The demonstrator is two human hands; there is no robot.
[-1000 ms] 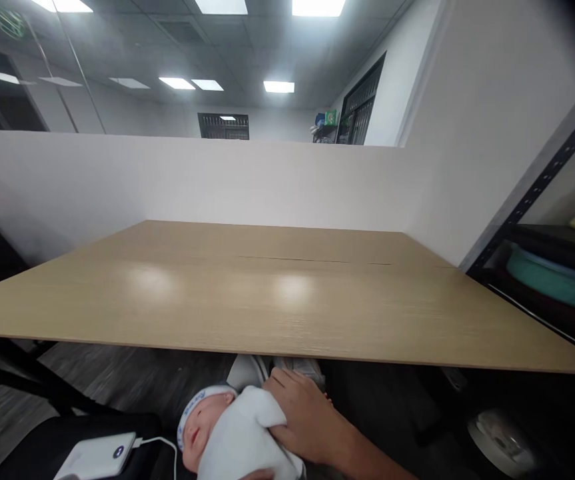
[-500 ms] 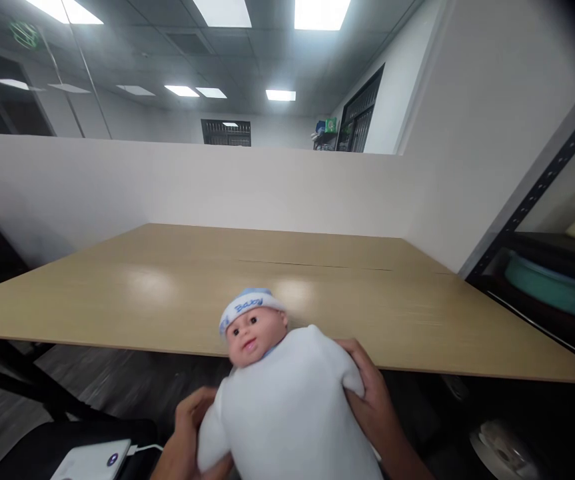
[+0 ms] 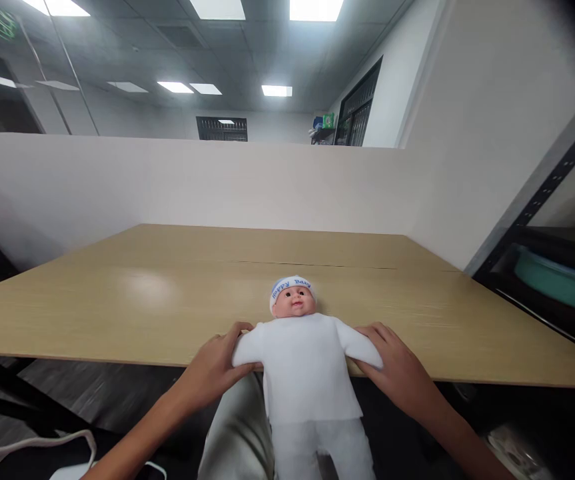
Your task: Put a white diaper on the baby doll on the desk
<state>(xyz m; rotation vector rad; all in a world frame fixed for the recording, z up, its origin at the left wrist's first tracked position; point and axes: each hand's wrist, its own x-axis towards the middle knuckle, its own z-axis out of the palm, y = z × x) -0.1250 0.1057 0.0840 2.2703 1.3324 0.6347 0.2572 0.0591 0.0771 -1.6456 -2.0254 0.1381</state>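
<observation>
A baby doll (image 3: 307, 373) in a white top and white trousers faces me, with a blue and white "Happy Baby" cap (image 3: 292, 285) on its head. Its head and shoulders are over the front edge of the wooden table (image 3: 192, 287), and its legs hang down over my lap. My left hand (image 3: 224, 357) is closed round the doll's arm on the left side of the view. Round the other arm, on the right, my right hand (image 3: 392, 357) is closed. Both sleeves are stretched out sideways.
A low white partition (image 3: 267, 183) stands behind the table. On the right is a dark shelf rack (image 3: 542, 230) with a teal item (image 3: 562, 280). A white cable (image 3: 42, 441) and part of a white device (image 3: 70, 472) lie at lower left.
The doll has gone from close and tilted to upright and farther off, nearer the table edge. My hands have moved up and forward with it, and its arms are now spread.
</observation>
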